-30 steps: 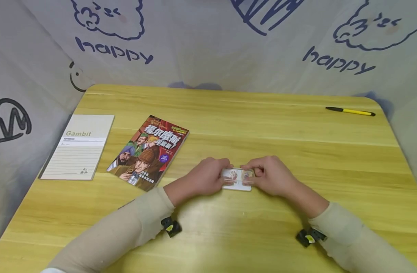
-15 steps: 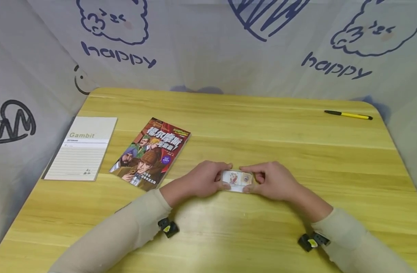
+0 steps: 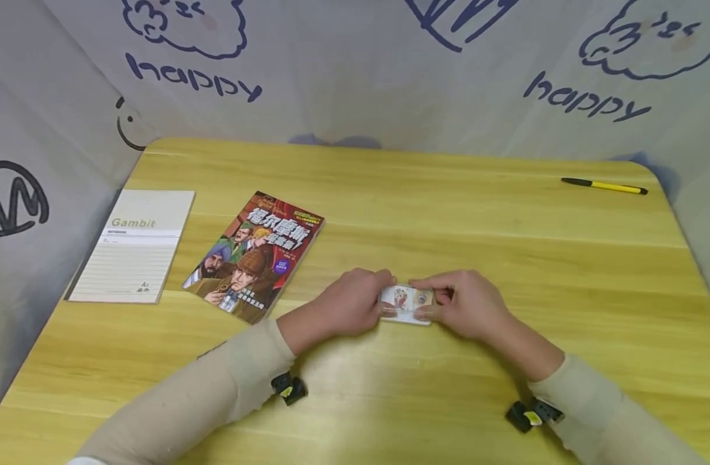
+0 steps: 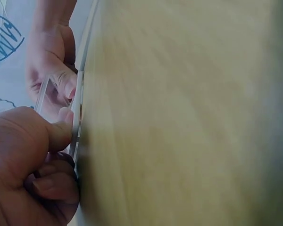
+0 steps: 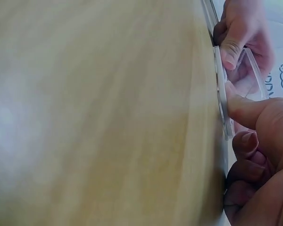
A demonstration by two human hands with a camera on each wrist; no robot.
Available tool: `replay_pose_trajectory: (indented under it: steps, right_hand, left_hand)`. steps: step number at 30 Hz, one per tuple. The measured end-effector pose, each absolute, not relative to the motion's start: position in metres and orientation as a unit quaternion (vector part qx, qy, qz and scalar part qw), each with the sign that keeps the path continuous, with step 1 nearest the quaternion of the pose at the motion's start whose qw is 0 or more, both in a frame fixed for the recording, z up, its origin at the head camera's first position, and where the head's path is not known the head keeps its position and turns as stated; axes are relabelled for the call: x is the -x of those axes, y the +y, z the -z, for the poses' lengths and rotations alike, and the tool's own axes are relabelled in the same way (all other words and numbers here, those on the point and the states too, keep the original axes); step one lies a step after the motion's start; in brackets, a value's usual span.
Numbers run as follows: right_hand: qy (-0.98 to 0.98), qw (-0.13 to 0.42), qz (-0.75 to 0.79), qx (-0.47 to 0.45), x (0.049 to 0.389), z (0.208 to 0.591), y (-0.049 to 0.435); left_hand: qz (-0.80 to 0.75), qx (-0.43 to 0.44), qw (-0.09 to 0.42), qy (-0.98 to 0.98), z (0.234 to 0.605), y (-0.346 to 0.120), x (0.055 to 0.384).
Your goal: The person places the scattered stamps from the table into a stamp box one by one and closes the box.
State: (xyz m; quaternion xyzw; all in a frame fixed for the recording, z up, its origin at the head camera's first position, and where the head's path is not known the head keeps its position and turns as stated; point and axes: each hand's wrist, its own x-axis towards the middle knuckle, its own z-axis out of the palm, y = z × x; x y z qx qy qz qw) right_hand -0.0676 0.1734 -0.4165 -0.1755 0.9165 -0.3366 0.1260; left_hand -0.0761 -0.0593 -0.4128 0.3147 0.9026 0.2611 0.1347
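A small flat case (image 3: 407,317) with a white base and a clear lid lies low over the tabletop, a little right of centre in the head view. Coloured pictures show through its top. From the left my left hand (image 3: 355,302) holds one end, and my right hand (image 3: 469,303) holds the other, index fingers along the far edge. In the right wrist view the clear lid (image 5: 258,75) slants up away from the base (image 5: 221,89), with both thumbs pressing on the base beneath it. The left wrist view shows the lid (image 4: 42,96) raised as well.
A comic-style book (image 3: 256,255) with a red and brown cover lies left of my hands. Farther left is a lined notebook (image 3: 132,248) marked Gambit. A yellow and black pen (image 3: 605,186) lies at the back right of the table (image 3: 448,206). White printed cloth (image 3: 389,77) hangs behind.
Both hands keep their hold on the case, which stays nearly in place. The thumbs reach farther in over the base than half a second ago. The head view shifts slightly.
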Motion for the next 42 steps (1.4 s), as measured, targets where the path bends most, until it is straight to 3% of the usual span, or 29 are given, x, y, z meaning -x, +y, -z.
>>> replay_pose_trajectory:
  steps: [6, 11, 16, 28, 34, 42]
  right_hand:
    - [0.92, 0.112, 0.324, 0.191, 0.067, 0.415, 0.175]
    - [0.913, 0.105, 0.322, 0.229, 0.068, 0.415, 0.178]
    - [0.903, 0.133, 0.315, 0.261, 0.073, 0.412, 0.182]
    - [0.911, 0.167, 0.244, 0.289, 0.088, 0.392, 0.175]
    - [0.911, 0.147, 0.252, 0.292, 0.084, 0.395, 0.175]
    - [0.922, 0.08, 0.204, 0.319, 0.078, 0.396, 0.173]
  left_hand:
    - [-0.27, -0.314, 0.121, 0.902, 0.412, -0.06, 0.077]
    - [-0.296, -0.313, 0.161, 0.888, 0.41, -0.065, 0.079]
    - [-0.311, -0.323, 0.209, 0.869, 0.407, -0.067, 0.084]
    - [-0.317, -0.338, 0.232, 0.855, 0.401, -0.062, 0.095]
    - [-0.318, -0.337, 0.227, 0.856, 0.401, -0.062, 0.094]
    - [-0.307, -0.355, 0.2, 0.86, 0.401, -0.062, 0.092]
